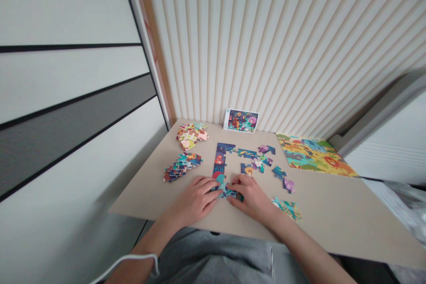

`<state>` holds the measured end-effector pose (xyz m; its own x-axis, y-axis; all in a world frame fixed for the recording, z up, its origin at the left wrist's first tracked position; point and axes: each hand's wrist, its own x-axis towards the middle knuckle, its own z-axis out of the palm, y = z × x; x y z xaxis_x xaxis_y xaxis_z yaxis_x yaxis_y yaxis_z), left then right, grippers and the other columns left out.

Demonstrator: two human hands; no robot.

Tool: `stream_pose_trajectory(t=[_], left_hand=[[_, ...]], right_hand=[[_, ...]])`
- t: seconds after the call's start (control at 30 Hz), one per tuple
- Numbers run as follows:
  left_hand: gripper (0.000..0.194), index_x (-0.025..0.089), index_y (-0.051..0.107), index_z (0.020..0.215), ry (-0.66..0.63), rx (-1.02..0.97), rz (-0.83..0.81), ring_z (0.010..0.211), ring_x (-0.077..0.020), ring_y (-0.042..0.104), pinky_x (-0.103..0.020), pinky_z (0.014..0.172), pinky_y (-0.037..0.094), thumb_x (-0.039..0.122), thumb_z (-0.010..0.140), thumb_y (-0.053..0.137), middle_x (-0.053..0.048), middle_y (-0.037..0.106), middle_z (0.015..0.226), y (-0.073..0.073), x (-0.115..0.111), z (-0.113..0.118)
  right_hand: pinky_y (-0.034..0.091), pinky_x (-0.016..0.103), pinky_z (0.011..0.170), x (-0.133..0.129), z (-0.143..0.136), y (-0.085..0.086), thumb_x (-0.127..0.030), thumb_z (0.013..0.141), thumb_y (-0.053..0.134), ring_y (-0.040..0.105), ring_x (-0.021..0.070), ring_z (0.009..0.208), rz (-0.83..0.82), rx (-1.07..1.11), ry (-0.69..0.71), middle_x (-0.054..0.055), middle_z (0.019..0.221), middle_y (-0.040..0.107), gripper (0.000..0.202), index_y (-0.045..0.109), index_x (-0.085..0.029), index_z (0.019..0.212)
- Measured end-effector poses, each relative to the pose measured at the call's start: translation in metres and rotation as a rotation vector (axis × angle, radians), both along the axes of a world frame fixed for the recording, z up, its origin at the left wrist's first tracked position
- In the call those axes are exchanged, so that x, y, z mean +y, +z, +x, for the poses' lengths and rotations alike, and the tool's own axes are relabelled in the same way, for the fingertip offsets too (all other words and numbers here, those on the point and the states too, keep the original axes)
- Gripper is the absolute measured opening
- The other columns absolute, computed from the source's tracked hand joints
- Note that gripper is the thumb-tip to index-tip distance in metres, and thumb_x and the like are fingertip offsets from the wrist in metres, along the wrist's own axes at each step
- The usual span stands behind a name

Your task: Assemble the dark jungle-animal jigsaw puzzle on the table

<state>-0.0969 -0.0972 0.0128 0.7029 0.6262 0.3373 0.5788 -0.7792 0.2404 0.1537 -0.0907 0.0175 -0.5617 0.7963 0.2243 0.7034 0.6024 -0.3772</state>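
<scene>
- Head view: jigsaw border lies on the bench.
- Left hand, fingers slightly spread, touches its near corner, perhaps steadying it.
- Right hand curls over the near row; whether it pinches I cannot tell.
- Loose pieces lie spread right, probably for easy viewing.
- Picture card leans at the far edge, apparently for reference.

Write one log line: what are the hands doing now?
left hand: on joined puzzle pieces; right hand: on them too; picture card: beyond

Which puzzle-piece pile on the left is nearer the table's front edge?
The fanned blue, teal and orange cardboard pile; the pink, cream and yellow cardboard pile sits farther back.
</scene>
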Motion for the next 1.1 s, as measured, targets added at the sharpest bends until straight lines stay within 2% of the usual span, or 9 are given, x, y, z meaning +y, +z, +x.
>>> stream_pose_trajectory(t=[0.2, 0.33, 0.43, 0.63, 0.83, 0.97, 1.1], left_hand=[[0.037, 0.027, 0.063, 0.131, 0.006, -0.026, 0.017, 0.122, -0.0242, 0.055, -0.045, 0.108, 0.044, 0.018, 0.096, 0.055, -0.007, 0.064, 0.126, -0.001, 0.000, -0.001], [0.038, 0.026, 0.063, 0.131, -0.001, -0.031, 0.010, 0.122, -0.0241, 0.055, -0.045, 0.108, 0.044, 0.017, 0.095, 0.055, -0.007, 0.064, 0.127, -0.002, 0.001, -0.001], [0.037, 0.026, 0.063, 0.130, -0.002, -0.020, -0.003, 0.124, -0.0241, 0.054, -0.045, 0.109, 0.043, 0.016, 0.095, 0.055, -0.007, 0.063, 0.128, -0.001, 0.001, -0.001], [0.037, 0.027, 0.063, 0.130, -0.005, -0.037, 0.010, 0.122, -0.0242, 0.055, -0.045, 0.108, 0.044, 0.018, 0.096, 0.054, -0.007, 0.064, 0.127, -0.003, 0.002, -0.002], [0.039, 0.028, 0.062, 0.131, -0.004, -0.026, -0.002, 0.123, -0.0242, 0.054, -0.045, 0.108, 0.044, 0.017, 0.095, 0.054, -0.007, 0.063, 0.128, -0.004, 0.002, -0.002], [0.039, 0.027, 0.061, 0.133, -0.003, -0.006, -0.026, 0.125, -0.0242, 0.053, -0.045, 0.110, 0.042, 0.016, 0.096, 0.054, -0.007, 0.062, 0.130, -0.003, 0.001, -0.002], [0.040, 0.027, 0.061, 0.133, -0.004, -0.004, -0.025, 0.125, -0.0250, 0.053, -0.046, 0.109, 0.043, 0.016, 0.095, 0.054, -0.007, 0.062, 0.130, -0.003, 0.001, -0.002]], right_hand=[[0.045, 0.046, 0.104, -0.007, 0.022, 0.008, -0.039, 0.088, 0.073, 0.057, 0.0281, 0.120, -0.022, -0.033, -0.018, 0.011, 0.129, 0.062, 0.057, 0.056, -0.028, 0.141], [0.047, 0.046, 0.103, -0.013, 0.041, 0.002, -0.035, 0.092, 0.068, 0.059, 0.0271, 0.117, -0.013, -0.002, -0.031, 0.010, 0.125, 0.065, 0.039, 0.065, -0.028, 0.131], [0.049, 0.045, 0.102, -0.015, 0.046, -0.004, -0.035, 0.094, 0.066, 0.060, 0.0261, 0.115, -0.003, 0.043, -0.024, 0.010, 0.122, 0.067, 0.037, 0.066, -0.027, 0.130], [0.051, 0.045, 0.099, -0.006, 0.037, -0.008, -0.040, 0.093, 0.067, 0.062, 0.0267, 0.113, 0.022, 0.140, -0.013, 0.012, 0.120, 0.069, 0.039, 0.066, -0.025, 0.129], [0.049, 0.043, 0.099, -0.001, 0.028, -0.016, -0.043, 0.093, 0.067, 0.061, 0.0251, 0.114, 0.005, 0.127, 0.022, 0.009, 0.118, 0.068, 0.033, 0.071, -0.027, 0.122], [0.048, 0.044, 0.102, -0.002, 0.029, -0.017, -0.040, 0.095, 0.065, 0.059, 0.0252, 0.118, 0.013, 0.088, 0.025, 0.009, 0.127, 0.064, 0.031, 0.072, -0.028, 0.122], [0.043, 0.049, 0.110, -0.009, 0.038, -0.003, -0.038, 0.096, 0.063, 0.051, 0.0281, 0.131, 0.039, 0.026, 0.030, 0.010, 0.145, 0.054, 0.042, 0.062, -0.031, 0.137]])
